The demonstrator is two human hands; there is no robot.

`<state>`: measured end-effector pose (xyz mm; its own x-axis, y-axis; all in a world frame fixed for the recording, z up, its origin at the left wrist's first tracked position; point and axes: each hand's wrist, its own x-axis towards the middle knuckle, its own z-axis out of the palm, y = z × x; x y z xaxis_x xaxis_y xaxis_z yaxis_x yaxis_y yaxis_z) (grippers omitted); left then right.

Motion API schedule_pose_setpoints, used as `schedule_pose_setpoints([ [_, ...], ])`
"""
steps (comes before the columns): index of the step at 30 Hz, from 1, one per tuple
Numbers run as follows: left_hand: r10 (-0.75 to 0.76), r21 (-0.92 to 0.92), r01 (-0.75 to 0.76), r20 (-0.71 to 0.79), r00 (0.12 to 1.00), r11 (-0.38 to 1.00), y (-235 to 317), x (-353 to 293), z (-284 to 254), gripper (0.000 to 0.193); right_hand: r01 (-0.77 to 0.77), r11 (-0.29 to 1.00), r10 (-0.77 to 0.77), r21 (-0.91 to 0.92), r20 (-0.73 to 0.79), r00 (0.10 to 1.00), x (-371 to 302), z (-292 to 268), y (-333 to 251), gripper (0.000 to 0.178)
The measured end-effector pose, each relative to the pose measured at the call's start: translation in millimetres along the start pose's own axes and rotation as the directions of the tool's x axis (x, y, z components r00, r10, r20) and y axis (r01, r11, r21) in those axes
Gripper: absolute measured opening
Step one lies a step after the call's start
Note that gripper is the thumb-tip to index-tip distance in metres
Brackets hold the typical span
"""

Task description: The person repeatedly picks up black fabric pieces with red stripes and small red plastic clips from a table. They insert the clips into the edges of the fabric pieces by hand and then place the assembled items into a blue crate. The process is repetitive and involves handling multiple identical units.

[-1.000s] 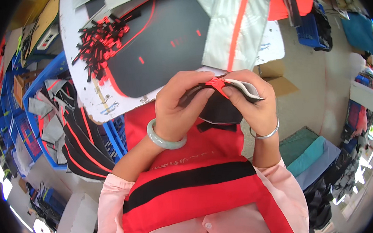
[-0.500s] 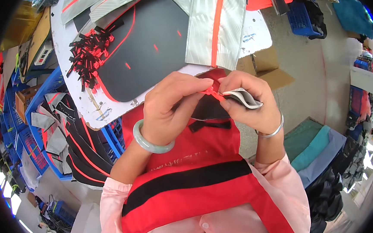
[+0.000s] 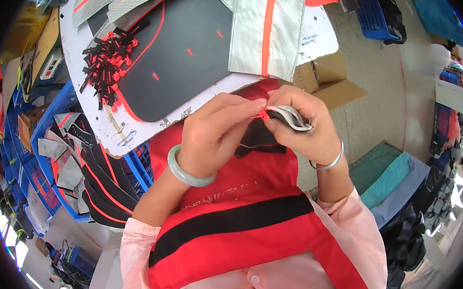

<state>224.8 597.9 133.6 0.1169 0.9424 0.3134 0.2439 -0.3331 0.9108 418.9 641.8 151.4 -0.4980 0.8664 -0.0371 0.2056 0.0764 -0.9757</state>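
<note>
Above my red apron (image 3: 218,183), both hands meet just past the near edge of the white table. My left hand (image 3: 212,132) pinches one end of a short orange-red cord (image 3: 263,115) between thumb and fingertips. Closed round a folded grey-silver and black fabric piece (image 3: 293,120), my right hand (image 3: 308,125) has its thumb and forefinger at the same cord. The fabric's folded edge sticks out beside the right palm. Fingertips hide most of the cord and where it joins the fabric.
On the white table (image 3: 114,144) lie a black panel (image 3: 187,51) with orange edging, a heap of black strips with orange knots (image 3: 105,64), and silver pieces (image 3: 246,41). Blue crates (image 3: 44,152) stand left, a cardboard box (image 3: 338,95) beyond the table, a cloth-filled bin (image 3: 381,174) right.
My hands have drawn closer together; the right has shifted slightly left with the folded fabric. Less of the cord shows between the fingertips. The view has shifted slightly.
</note>
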Motion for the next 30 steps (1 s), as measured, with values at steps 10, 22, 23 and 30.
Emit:
schedule_pose_setpoints([
  [10,-0.078,-0.146,0.079,0.012,0.997,0.986,-10.5,-6.8,-1.0,0.033,-0.162,0.984,0.173,-0.073,0.181,0.968,10.4,-12.2,2.7,0.016],
  [22,0.102,0.080,-0.100,-0.027,0.994,0.992,-11.6,-13.1,3.3,0.033,0.141,0.973,-0.149,-0.183,-0.034,0.988,2.3,7.9,-2.5,0.019],
  [23,0.144,0.104,-0.138,-0.046,0.989,0.985,-11.9,-15.4,5.6,0.033,0.162,0.968,-0.169,-0.193,-0.021,0.985,2.3,6.7,-3.2,0.020],
  [30,-0.096,-0.240,0.078,-0.062,0.993,0.968,16.0,-13.2,1.6,0.033,0.174,0.977,-0.173,-0.120,0.018,0.985,-4.0,7.4,0.9,0.023],
])
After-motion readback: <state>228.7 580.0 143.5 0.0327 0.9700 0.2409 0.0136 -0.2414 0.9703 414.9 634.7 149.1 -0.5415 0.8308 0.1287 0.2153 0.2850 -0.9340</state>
